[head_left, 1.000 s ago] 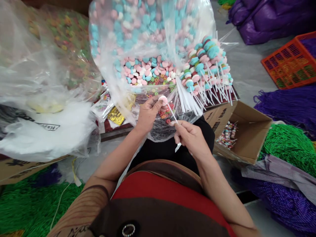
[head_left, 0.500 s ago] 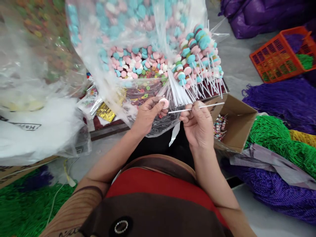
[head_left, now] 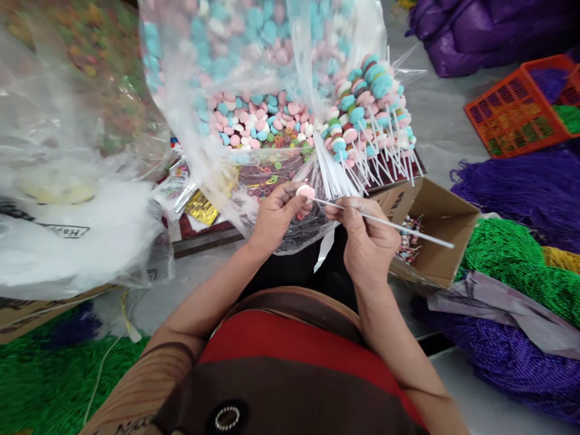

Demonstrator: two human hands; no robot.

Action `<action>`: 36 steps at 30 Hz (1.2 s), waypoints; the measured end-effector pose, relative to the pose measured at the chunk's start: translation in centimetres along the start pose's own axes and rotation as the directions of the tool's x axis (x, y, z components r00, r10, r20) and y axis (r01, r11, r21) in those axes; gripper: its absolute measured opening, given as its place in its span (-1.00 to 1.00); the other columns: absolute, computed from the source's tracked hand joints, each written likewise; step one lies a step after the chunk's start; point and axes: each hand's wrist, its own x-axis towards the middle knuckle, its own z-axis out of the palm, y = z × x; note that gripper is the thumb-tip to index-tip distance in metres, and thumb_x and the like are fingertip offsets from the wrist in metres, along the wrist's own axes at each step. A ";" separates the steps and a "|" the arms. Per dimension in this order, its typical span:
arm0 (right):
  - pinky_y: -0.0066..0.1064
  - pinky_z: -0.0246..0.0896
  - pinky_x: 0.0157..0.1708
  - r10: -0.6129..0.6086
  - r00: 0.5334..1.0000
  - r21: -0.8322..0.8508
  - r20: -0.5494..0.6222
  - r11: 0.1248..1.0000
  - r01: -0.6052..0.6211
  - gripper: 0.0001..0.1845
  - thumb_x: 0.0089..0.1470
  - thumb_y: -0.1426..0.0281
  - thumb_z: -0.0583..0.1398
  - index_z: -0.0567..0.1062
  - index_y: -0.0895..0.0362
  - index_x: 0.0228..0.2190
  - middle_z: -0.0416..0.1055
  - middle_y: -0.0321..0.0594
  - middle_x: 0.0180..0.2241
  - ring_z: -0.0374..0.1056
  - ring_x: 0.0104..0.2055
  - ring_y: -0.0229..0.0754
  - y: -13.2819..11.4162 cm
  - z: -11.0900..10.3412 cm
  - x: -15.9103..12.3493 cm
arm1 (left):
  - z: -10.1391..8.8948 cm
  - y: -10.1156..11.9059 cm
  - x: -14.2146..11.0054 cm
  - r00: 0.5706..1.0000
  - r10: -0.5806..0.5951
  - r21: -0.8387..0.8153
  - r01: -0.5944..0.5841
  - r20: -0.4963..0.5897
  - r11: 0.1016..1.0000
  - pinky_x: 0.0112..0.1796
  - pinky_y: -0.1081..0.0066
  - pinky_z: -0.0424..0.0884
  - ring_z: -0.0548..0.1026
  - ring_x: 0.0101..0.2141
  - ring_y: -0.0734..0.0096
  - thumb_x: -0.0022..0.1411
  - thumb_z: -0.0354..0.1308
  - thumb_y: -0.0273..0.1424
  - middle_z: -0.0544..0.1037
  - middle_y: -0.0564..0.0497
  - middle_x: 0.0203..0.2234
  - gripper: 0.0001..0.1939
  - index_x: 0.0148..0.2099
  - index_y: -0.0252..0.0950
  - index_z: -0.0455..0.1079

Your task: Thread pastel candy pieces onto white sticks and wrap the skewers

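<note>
The left hand [head_left: 278,219] pinches a pink disc [head_left: 305,191] between thumb and fingers, at the near edge of the table [head_left: 185,229]. The right hand [head_left: 368,241] grips a white stick [head_left: 426,237], which slopes from the disc toward the near right. The tip is at the right edge of the disc; whether it has entered cannot be told.

Handling guidance: hold the stick in line with the middle of the disc. Grip close to the tip, since a thin stick probably bends when pushed from far back. Support the disc by its rim, fingertips clear of the stick's path. Apply light, steady pressure; the disc appears soft and may tear if forced at an angle.

Beyond the hands, a bundle of white sticks [head_left: 333,172] lies on the table. To its right are stacked skewers of discs [head_left: 357,115]. To its far left, loose discs [head_left: 265,118] lie at the mouth of a clear bag [head_left: 217,36]. A gold packet [head_left: 205,206] lies left of the left hand.

In the room, a cardboard box [head_left: 449,219] stands open to the right of the table. Farther right are an orange crate [head_left: 512,106], purple strands [head_left: 521,199] and green strands [head_left: 502,248]. A white bag [head_left: 81,266] with black lettering occupies the left side.
</note>
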 end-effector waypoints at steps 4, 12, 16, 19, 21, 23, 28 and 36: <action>-0.15 0.56 -0.14 -0.063 0.982 -0.194 0.180 0.976 0.099 -0.85 0.26 0.25 0.31 0.72 -0.04 -0.24 0.65 -0.19 -0.32 0.57 -0.27 -0.09 -1.4 -0.8 -0.4 | -0.3 0.2 0.1 0.995 0.082 0.072 -0.078 -0.057 0.994 -0.32 0.45 0.53 0.59 -0.39 0.51 0.06 0.48 0.04 0.67 0.08 -0.33 -0.47 -0.10 -0.22 0.52; -0.36 0.51 -0.44 0.312 0.819 0.151 0.482 0.891 -0.428 -0.79 0.22 0.23 0.33 0.70 0.00 -0.15 0.64 -0.25 -0.24 0.49 -0.48 -0.28 -1.2 -1.4 -0.8 | -0.7 0.5 0.5 0.986 0.141 0.153 -0.126 -0.090 0.980 -0.30 0.44 0.51 0.56 -0.41 0.51 0.19 0.38 0.05 0.64 0.09 -0.37 -0.53 -0.06 -0.20 0.55; -0.53 -0.04 -0.74 0.396 0.812 0.164 0.428 0.850 -0.501 -0.73 0.21 0.22 0.34 0.61 0.01 -0.06 0.48 -0.42 -0.48 0.06 -0.71 -0.46 -1.4 -1.5 -0.9 | -1.1 0.3 1.0 0.981 0.157 0.140 -0.141 -0.112 0.980 -0.28 0.42 0.52 0.59 -0.39 0.49 0.18 0.41 0.01 0.66 0.08 -0.34 -0.55 -0.07 -0.20 0.54; -0.50 -0.07 -0.70 0.363 0.852 0.091 0.378 0.901 -0.424 -0.64 0.23 0.23 0.32 0.58 0.01 0.04 0.36 -0.46 -0.58 0.06 -0.67 -0.40 -1.6 -1.4 -1.1 | -1.2 0.1 1.1 0.988 0.125 0.120 -0.114 -0.085 0.986 -0.27 0.40 0.54 0.58 -0.40 0.49 0.17 0.43 -0.02 0.67 0.08 -0.33 -0.57 -0.06 -0.19 0.56; -0.47 -0.03 -0.67 0.347 0.870 0.011 0.352 0.927 -0.374 -0.61 0.23 0.23 0.30 0.60 0.05 0.06 0.30 -0.47 -0.62 0.07 -0.65 -0.37 -1.6 -1.2 -1.3 | -1.1 0.1 1.1 0.993 0.106 0.122 -0.098 -0.060 0.988 -0.26 0.39 0.55 0.58 -0.38 0.47 0.18 0.42 -0.01 0.67 0.06 -0.32 -0.57 -0.05 -0.19 0.57; -0.44 0.04 -0.63 0.330 0.886 -0.070 0.325 0.943 -0.325 -0.62 0.21 0.26 0.27 0.64 0.08 0.04 0.27 -0.46 -0.64 0.08 -0.64 -0.35 -1.5 -0.9 -1.5 | -1.0 0.0 1.0 0.993 0.107 0.115 -0.101 -0.043 0.988 -0.25 0.39 0.55 0.59 -0.38 0.47 0.18 0.41 0.00 0.67 0.05 -0.31 -0.55 -0.04 -0.20 0.58; -0.39 0.16 -0.55 0.292 0.917 -0.211 0.272 0.948 -0.239 -0.58 0.18 0.27 0.22 0.70 0.13 -0.01 0.28 -0.42 -0.63 0.14 -0.60 -0.31 -1.4 -0.6 -1.5 | -1.0 -0.3 1.2 0.989 0.143 0.073 -0.141 -0.024 0.987 -0.29 0.44 0.54 0.57 -0.42 0.53 0.13 0.45 0.02 0.67 0.07 -0.34 -0.50 -0.04 -0.22 0.60; -0.47 -0.01 -0.62 0.407 0.851 -0.181 0.331 0.913 -0.366 -0.57 0.19 0.23 0.22 0.68 0.20 -0.04 0.17 -0.47 -0.69 0.04 -0.65 -0.37 -1.1 -1.0 -1.1 | -1.5 -0.4 0.9 0.937 0.348 0.418 -0.330 0.035 0.846 -0.14 0.41 0.54 0.64 -0.25 0.43 0.26 0.30 0.10 0.72 -0.01 -0.20 -0.47 0.02 -0.22 0.61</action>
